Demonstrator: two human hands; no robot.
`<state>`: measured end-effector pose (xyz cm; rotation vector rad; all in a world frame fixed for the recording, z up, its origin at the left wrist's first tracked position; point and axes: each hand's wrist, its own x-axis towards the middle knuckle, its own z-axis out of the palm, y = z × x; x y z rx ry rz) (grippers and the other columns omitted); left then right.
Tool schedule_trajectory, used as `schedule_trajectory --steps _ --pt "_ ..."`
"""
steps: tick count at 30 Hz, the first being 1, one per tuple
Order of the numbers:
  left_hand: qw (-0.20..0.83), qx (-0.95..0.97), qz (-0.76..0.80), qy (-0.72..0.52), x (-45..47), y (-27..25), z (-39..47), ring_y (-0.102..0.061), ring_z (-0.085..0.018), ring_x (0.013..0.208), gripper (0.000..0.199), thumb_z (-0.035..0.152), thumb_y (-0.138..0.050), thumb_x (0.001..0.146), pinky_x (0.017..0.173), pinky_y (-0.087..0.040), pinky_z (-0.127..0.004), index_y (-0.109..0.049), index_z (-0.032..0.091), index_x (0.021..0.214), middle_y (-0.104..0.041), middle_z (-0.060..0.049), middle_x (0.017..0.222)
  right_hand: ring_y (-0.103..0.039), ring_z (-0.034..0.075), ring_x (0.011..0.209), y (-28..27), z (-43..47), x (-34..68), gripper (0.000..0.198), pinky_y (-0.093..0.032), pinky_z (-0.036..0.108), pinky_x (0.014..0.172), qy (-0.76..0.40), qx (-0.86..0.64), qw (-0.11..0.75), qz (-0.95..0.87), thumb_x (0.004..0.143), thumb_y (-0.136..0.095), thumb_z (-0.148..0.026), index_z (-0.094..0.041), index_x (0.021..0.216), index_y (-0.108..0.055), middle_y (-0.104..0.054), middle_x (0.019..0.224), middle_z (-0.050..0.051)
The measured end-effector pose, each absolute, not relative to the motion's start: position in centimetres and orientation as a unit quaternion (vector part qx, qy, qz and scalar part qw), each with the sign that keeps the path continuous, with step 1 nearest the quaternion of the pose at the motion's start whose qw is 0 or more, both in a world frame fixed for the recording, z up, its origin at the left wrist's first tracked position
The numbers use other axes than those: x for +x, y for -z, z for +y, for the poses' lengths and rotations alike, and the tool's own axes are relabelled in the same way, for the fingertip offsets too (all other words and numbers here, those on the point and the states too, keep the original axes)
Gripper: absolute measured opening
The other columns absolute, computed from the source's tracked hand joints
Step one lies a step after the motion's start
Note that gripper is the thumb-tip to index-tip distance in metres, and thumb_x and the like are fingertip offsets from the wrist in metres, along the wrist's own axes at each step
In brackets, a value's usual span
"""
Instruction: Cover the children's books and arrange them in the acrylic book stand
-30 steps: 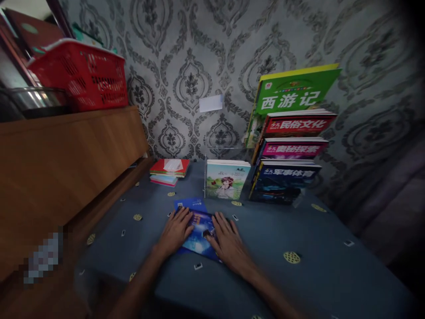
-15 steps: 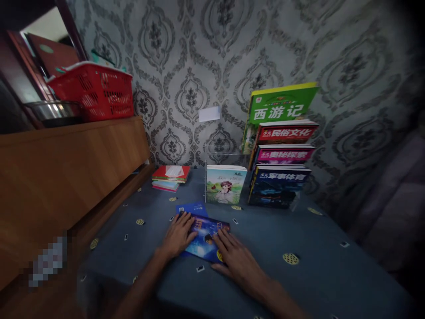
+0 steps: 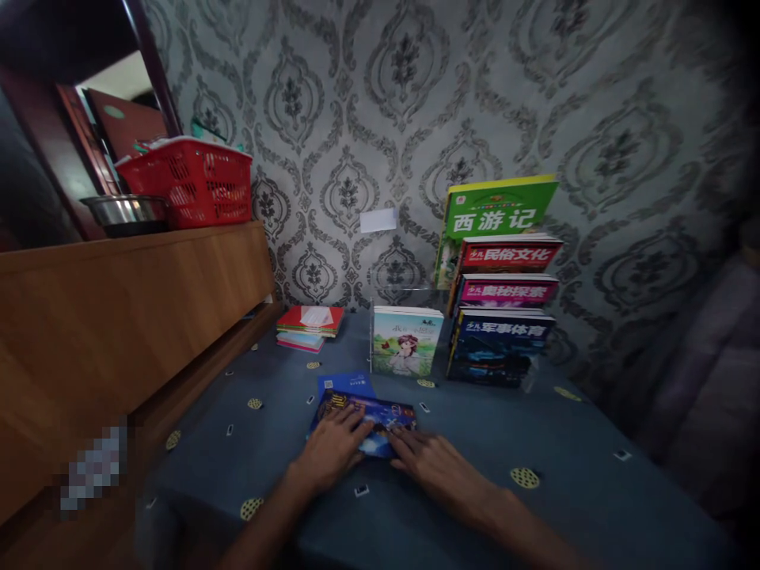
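A dark blue picture-covered book (image 3: pixel 375 443) lies on the cloth-covered table in front of me, partly on top of a flat blue booklet (image 3: pixel 347 385). My left hand (image 3: pixel 336 445) rests on the left part of its cover, fingers stretched out and lying flat. On the right part lies my right hand (image 3: pixel 428 461), its fingers extended over the cover near the right end. Both hands hide much of the book's near side. Just beyond stands a pale book with a drawn girl (image 3: pixel 407 342), upright in a clear holder.
Several books stand in tiers at the right, with a green book (image 3: pixel 499 218) at the back and a dark blue one (image 3: pixel 499 348) in front. A small stack of booklets (image 3: pixel 309 321) lies back left. On the wooden cabinet (image 3: pixel 136 293) sit a red basket (image 3: pixel 207 184) and a metal bowl (image 3: pixel 127 210).
The book has turned a little, so its long edges run more level. Both hands have moved with it, and the right hand's fingers now lie lower on the cover. The view has tilted up slightly.
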<state>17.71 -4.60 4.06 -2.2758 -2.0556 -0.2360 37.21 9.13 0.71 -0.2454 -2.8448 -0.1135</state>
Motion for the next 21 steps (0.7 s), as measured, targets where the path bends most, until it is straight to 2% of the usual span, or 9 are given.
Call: schedule_trajectory --steps 4,6,11,16,19,21 --pt "0.009 -0.734 -0.678 0.043 18.5 -5.5 -4.5 -0.066 -0.026 0.113 0.036 0.032 -0.057 0.094 0.094 -0.054 -0.039 -0.056 0.024 0.130 -0.067 -0.009 0.124 -0.070 0.026 0.102 -3.5 8.8 37.7 0.035 -0.054 0.037 0.088 -0.066 -0.117 0.108 -0.985 0.101 -0.042 -0.042 -0.028 0.122 -0.066 -0.073 0.116 0.008" --pt "0.001 -0.735 -0.677 0.039 18.5 -5.5 -4.7 -0.066 -0.026 0.113 0.035 0.033 -0.056 0.095 0.091 -0.055 -0.038 -0.057 0.024 0.129 -0.068 -0.008 0.124 -0.069 0.025 0.103 -3.6 8.8 38.1 0.036 -0.055 0.037 0.088 -0.111 -0.112 0.134 -0.978 0.100 -0.043 -0.047 -0.029 0.120 -0.067 -0.073 0.115 0.007" --pt "-0.009 -0.734 -0.676 0.067 17.5 -5.2 -5.2 -0.068 -0.025 0.108 0.034 0.036 -0.054 0.096 0.088 -0.055 -0.035 -0.058 0.027 0.129 -0.069 -0.006 0.122 -0.065 0.025 0.115 -1.7 10.5 38.6 0.045 -0.050 0.040 0.101 -0.230 -0.119 0.219 -0.941 0.095 -0.047 -0.057 -0.025 0.118 -0.070 -0.073 0.118 0.009" --pt "-0.023 -0.730 -0.661 0.174 15.6 -6.1 -5.3 -0.069 -0.022 0.104 0.032 0.041 -0.051 0.097 0.087 -0.051 -0.030 -0.066 0.028 0.122 -0.073 -0.006 0.117 -0.068 0.029 0.107 -1.3 12.5 36.7 0.046 -0.052 0.046 0.096 -0.418 -0.134 0.278 -0.854 0.084 -0.059 -0.062 -0.023 0.100 -0.077 -0.076 0.108 0.011" --pt "-0.055 -0.712 -0.651 0.255 14.4 -7.1 -5.0 -0.070 -0.023 0.102 0.032 0.042 -0.052 0.096 0.086 -0.050 -0.030 -0.070 0.028 0.117 -0.074 -0.004 0.115 -0.070 0.029 0.099 -1.9 13.2 35.0 0.041 -0.053 0.044 0.092 -0.496 -0.149 0.310 -0.797 0.072 -0.072 -0.056 -0.021 0.092 -0.079 -0.077 0.099 0.009" --pt "-0.073 -0.691 -0.648 0.313 13.6 -8.0 -4.7 -0.070 -0.023 0.094 0.030 0.044 -0.055 0.093 0.082 -0.049 -0.028 -0.073 0.029 0.111 -0.076 -0.003 0.108 -0.070 0.027 0.086 -2.6 13.5 33.7 0.038 -0.054 0.041 0.083 -0.539 -0.171 0.328 -0.757 0.066 -0.079 -0.051 -0.019 0.087 -0.079 -0.077 0.087 0.006"
